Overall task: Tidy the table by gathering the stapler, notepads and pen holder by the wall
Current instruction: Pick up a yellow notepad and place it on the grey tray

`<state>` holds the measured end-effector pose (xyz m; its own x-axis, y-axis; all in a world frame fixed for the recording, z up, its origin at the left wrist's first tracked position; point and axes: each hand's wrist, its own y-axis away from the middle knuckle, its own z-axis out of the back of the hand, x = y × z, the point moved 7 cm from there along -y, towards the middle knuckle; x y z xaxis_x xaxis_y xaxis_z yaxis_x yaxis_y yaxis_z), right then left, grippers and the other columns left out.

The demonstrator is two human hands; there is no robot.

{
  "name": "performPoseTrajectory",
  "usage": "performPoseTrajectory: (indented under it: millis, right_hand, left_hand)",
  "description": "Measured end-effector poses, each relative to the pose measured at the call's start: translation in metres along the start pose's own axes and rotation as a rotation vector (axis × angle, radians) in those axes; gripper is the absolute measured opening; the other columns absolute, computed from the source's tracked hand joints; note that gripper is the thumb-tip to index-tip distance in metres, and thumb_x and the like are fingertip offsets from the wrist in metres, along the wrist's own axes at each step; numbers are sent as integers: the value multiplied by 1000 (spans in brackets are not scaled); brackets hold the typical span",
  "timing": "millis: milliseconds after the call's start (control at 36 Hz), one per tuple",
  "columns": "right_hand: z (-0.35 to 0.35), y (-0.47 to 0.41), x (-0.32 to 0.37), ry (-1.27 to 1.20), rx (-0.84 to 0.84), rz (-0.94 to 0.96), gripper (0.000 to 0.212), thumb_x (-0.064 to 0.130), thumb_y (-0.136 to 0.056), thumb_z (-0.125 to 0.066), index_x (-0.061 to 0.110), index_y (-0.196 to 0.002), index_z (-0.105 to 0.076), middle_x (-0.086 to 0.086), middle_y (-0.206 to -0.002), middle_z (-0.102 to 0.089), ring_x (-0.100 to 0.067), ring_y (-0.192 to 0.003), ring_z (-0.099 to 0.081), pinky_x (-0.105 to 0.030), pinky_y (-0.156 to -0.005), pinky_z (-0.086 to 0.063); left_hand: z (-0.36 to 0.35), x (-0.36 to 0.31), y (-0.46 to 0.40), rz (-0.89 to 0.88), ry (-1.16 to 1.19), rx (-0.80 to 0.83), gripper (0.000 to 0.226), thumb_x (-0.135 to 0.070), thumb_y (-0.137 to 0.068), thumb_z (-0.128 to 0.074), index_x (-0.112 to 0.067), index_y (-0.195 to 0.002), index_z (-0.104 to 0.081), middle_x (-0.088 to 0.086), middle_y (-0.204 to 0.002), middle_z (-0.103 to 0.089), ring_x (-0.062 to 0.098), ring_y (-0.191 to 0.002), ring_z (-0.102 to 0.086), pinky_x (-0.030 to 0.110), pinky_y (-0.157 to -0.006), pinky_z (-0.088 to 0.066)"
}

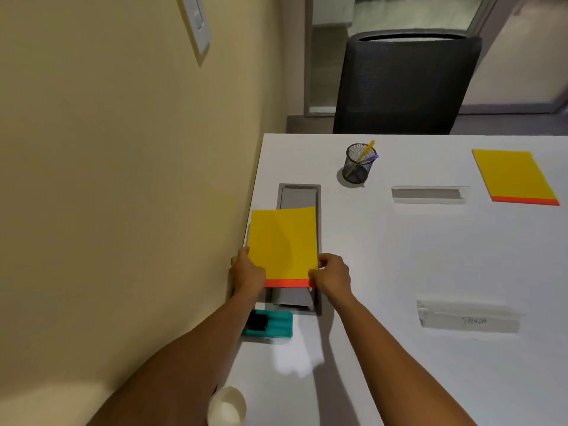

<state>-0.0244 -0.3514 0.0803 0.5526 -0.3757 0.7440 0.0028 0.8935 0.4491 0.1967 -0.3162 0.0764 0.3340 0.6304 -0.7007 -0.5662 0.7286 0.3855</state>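
Note:
A yellow notepad (282, 244) with an orange-red binding strip lies by the wall over a grey cable slot, held at its near corners. My left hand (247, 273) grips its left corner and my right hand (333, 276) grips its right corner. A second yellow notepad (513, 176) lies flat at the far right of the white table (430, 256). A black mesh pen holder (358, 164) with a yellow pen and a purple pen stands near the far edge. A teal stapler (269, 324) with a black part sits by the wall, partly behind my left forearm.
The grey cable slot (299, 195) is recessed in the table beside the wall. A second slot (428, 195) lies mid-table and a clear name plate (468, 318) sits at the right. A white cup (227, 407) stands at the near edge. A black chair (405, 84) faces the far side.

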Motion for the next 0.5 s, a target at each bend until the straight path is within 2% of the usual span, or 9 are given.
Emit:
performPoseTrajectory:
  millis: [28,83,139,306,417,500]
  right_hand:
    - [-5,-4,0,8,3,-6,22,-1,-85,-67,1,-107,-69,-15,-93,-69,-30,-84,-68,-46,-82,-58]
    - [-14,-10,0,25,9,-7,23,-1,-87,-66,3,-109,-70,-9,-88,-66,-21,-75,-62,-44,-81,-57]
    - [-23,-16,1,46,22,3,21,0,-87,-66,6,-107,-71,-5,-87,-65,-14,-70,-56,-39,-76,-55]
    - [-43,-23,-3,77,51,-21,18,1,-92,-59,11,-103,-70,-1,-89,-63,-17,-79,-59,-31,-69,-47]
    - [-48,-27,-12,96,58,-29,16,4,-94,-62,11,-106,-70,0,-91,-63,-16,-80,-59,-29,-70,-47]
    - [-49,-27,-16,115,54,-25,13,4,-93,-62,6,-104,-70,-6,-93,-66,-17,-80,-60,-33,-72,-52]
  left_hand:
    - [-2,5,-2,12,-6,-2,68,14,-87,-48,-12,-148,-37,14,-144,-42,32,-114,-54,42,-89,-53]
    - [-7,14,-6,36,-6,1,65,10,-88,-50,-14,-147,-38,13,-145,-42,31,-116,-53,40,-91,-52]
    - [-11,23,-11,51,-6,13,63,5,-89,-55,-15,-146,-39,11,-146,-43,31,-120,-52,45,-97,-51]
    - [-18,47,-19,77,75,40,56,1,-90,-58,-17,-141,-45,7,-145,-47,29,-115,-56,47,-92,-54]
    - [-22,51,-23,92,123,59,58,6,-88,-54,-21,-138,-46,4,-144,-48,28,-110,-59,48,-90,-55]
    - [-24,52,-25,94,134,73,61,9,-89,-53,-23,-140,-44,2,-145,-47,27,-109,-59,46,-88,-56]
